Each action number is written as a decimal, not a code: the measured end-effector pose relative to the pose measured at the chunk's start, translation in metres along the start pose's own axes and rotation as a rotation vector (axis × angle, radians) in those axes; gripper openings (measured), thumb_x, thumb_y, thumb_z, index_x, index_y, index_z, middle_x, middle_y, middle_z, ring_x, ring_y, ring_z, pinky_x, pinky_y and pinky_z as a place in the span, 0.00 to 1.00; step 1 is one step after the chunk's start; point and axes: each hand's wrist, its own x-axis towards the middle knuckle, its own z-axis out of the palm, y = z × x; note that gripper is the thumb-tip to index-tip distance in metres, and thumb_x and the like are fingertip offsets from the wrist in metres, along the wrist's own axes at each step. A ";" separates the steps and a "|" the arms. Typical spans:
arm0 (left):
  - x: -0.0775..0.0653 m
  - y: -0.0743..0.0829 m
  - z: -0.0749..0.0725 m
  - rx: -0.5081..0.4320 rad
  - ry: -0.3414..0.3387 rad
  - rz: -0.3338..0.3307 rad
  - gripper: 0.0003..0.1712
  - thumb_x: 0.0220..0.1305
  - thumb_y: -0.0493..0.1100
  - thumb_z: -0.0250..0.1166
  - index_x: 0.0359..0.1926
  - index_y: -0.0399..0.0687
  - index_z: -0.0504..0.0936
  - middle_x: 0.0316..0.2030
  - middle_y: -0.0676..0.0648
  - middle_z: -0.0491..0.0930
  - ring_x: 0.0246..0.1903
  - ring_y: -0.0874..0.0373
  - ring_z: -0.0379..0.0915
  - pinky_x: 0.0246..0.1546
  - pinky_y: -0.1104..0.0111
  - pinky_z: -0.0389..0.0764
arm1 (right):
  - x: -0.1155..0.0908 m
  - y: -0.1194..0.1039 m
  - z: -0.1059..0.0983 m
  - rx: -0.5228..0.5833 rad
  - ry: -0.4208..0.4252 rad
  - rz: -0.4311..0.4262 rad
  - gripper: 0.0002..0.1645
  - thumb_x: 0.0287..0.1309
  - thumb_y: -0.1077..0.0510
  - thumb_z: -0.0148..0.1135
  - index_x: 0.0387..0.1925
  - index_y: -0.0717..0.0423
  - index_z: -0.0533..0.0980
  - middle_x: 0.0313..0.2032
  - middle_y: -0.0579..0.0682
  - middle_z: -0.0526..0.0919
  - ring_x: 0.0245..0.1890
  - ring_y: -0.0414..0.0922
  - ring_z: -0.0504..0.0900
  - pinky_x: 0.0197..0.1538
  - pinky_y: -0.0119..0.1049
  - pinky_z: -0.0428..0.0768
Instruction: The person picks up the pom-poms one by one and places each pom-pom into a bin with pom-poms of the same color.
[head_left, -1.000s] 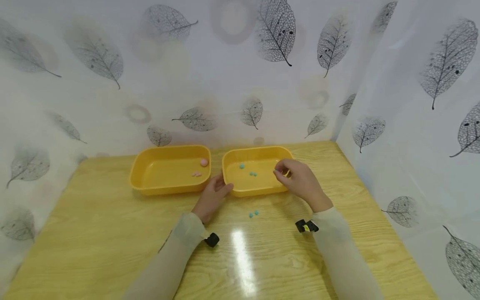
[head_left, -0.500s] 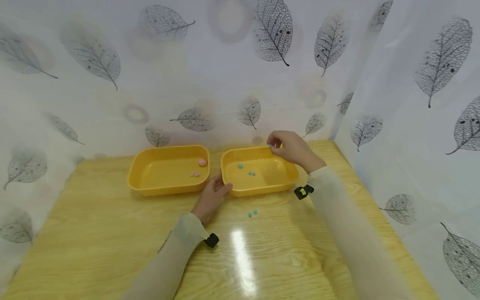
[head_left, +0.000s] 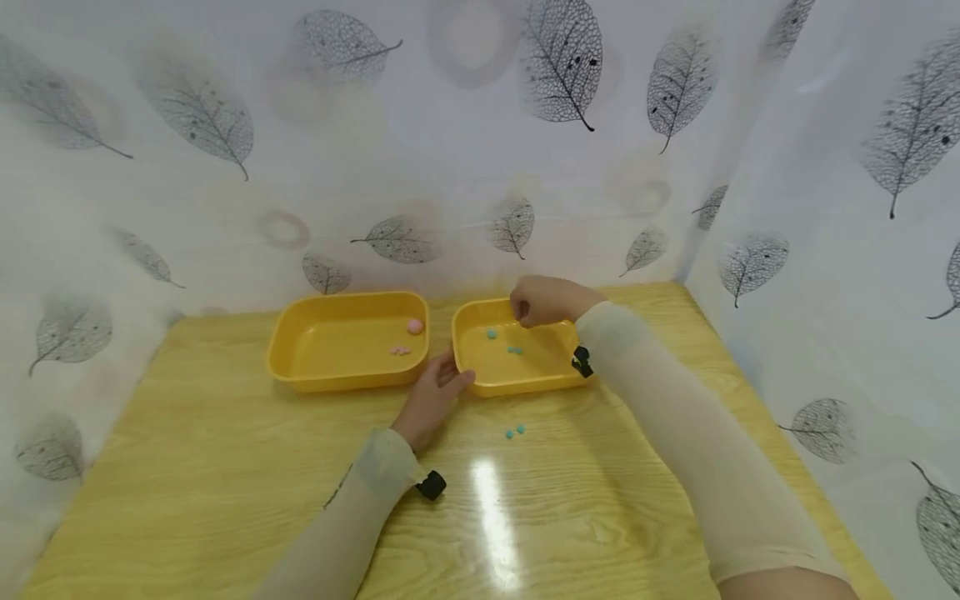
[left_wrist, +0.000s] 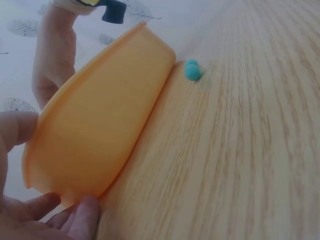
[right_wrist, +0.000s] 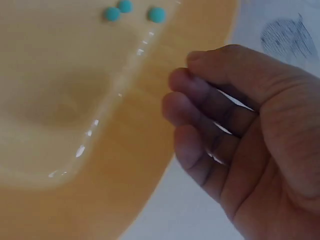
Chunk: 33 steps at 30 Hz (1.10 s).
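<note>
My left hand (head_left: pixel 431 402) grips the near left corner of the right-hand yellow tray (head_left: pixel 528 386), thumb at the rim and fingers against the outer wall. Over the back of that tray hangs my right hand (head_left: pixel 546 300). In the right wrist view its thumb and index fingertips meet in a pinch. The small turquoise ball seen there half a second ago is hidden now. Inside the tray lie a turquoise ball (head_left: pixel 491 333) and two smaller turquoise balls (head_left: pixel 514 351). Two more turquoise balls (left_wrist: pixel 192 71) sit on the table in front of the tray.
Left of it stands a second yellow tray (head_left: pixel 322 358), holding a pink ball (head_left: pixel 415 327) and several tiny pink balls (head_left: pixel 401 351). A leaf-patterned white curtain (head_left: pixel 450 150) rises behind the trays and along the right side of the wooden table (head_left: pixel 225 467).
My right hand rose from the tray's right end to its back rim, a turquoise ball at its fingertips, then moved left over the tray. My left hand has kept its hold.
</note>
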 end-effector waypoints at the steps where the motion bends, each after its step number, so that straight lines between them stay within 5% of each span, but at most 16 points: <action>1: 0.000 0.000 0.001 0.000 -0.005 0.001 0.40 0.75 0.50 0.64 0.79 0.45 0.59 0.74 0.40 0.65 0.73 0.45 0.62 0.73 0.50 0.66 | 0.002 0.000 0.003 -0.027 -0.035 0.011 0.07 0.60 0.67 0.62 0.33 0.53 0.81 0.34 0.48 0.79 0.36 0.45 0.74 0.43 0.39 0.77; 9: 0.002 -0.003 0.004 0.009 -0.029 -0.004 0.38 0.75 0.50 0.64 0.79 0.47 0.60 0.73 0.42 0.66 0.73 0.46 0.62 0.73 0.50 0.66 | 0.009 0.001 0.026 -0.158 -0.200 0.084 0.24 0.49 0.73 0.50 0.11 0.44 0.60 0.13 0.40 0.55 0.18 0.39 0.49 0.24 0.33 0.51; 17: 0.003 -0.004 0.006 -0.001 -0.029 0.005 0.38 0.75 0.49 0.64 0.78 0.45 0.60 0.73 0.41 0.66 0.74 0.46 0.62 0.73 0.51 0.66 | 0.009 -0.007 0.026 -0.155 -0.238 0.086 0.25 0.52 0.74 0.54 0.13 0.45 0.62 0.14 0.42 0.59 0.18 0.39 0.52 0.24 0.33 0.55; 24: 0.003 -0.005 0.005 -0.017 -0.036 0.010 0.38 0.75 0.49 0.64 0.78 0.45 0.60 0.73 0.40 0.66 0.74 0.45 0.62 0.73 0.50 0.66 | 0.009 -0.013 0.026 -0.177 -0.229 0.101 0.16 0.57 0.73 0.62 0.23 0.48 0.77 0.23 0.44 0.75 0.23 0.39 0.67 0.30 0.32 0.70; 29: 0.000 0.000 0.003 -0.013 -0.035 0.004 0.39 0.76 0.49 0.63 0.79 0.44 0.58 0.74 0.40 0.65 0.74 0.45 0.60 0.73 0.50 0.66 | -0.002 -0.017 0.016 -0.188 -0.149 0.074 0.09 0.63 0.68 0.60 0.34 0.51 0.82 0.33 0.45 0.83 0.32 0.41 0.77 0.39 0.37 0.80; 33: -0.001 0.002 -0.001 -0.001 -0.026 -0.008 0.40 0.76 0.50 0.63 0.79 0.44 0.58 0.74 0.41 0.64 0.74 0.45 0.60 0.73 0.51 0.66 | -0.027 -0.031 0.007 -0.138 0.043 0.028 0.07 0.68 0.61 0.61 0.42 0.53 0.83 0.41 0.47 0.86 0.41 0.46 0.82 0.49 0.45 0.82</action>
